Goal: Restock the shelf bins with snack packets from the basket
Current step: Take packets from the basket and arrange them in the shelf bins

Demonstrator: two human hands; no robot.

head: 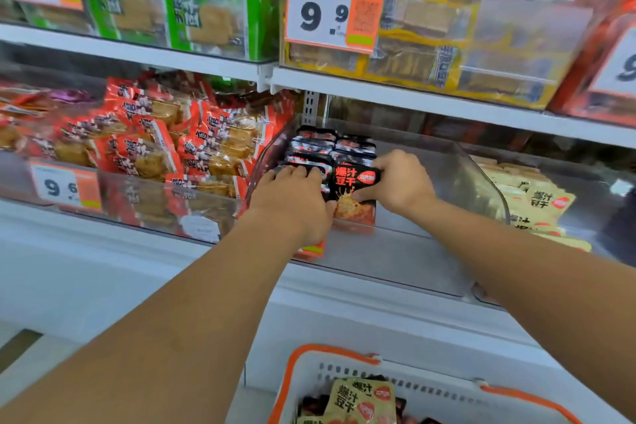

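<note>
Left of my hands: a clear bin [137,182] heaped with red snack packets [151,134], a 9.6 price tag [65,186] on its front.
Left hand [292,203]: I have it palm-down, fingers bent over the front of the left stack of black packets [311,148] in the clear middle bin [447,162].
Between my hands: one black packet [354,189] stands upright at the front of the right stack.
Right hand [401,182]: I pinch that packet's right edge, thumb in front, fingers curled behind.
Right of my hands: a bin of yellow packets [537,200].
Below my hands: the white basket [309,375] with orange handles, yellow and dark packets inside.
</note>
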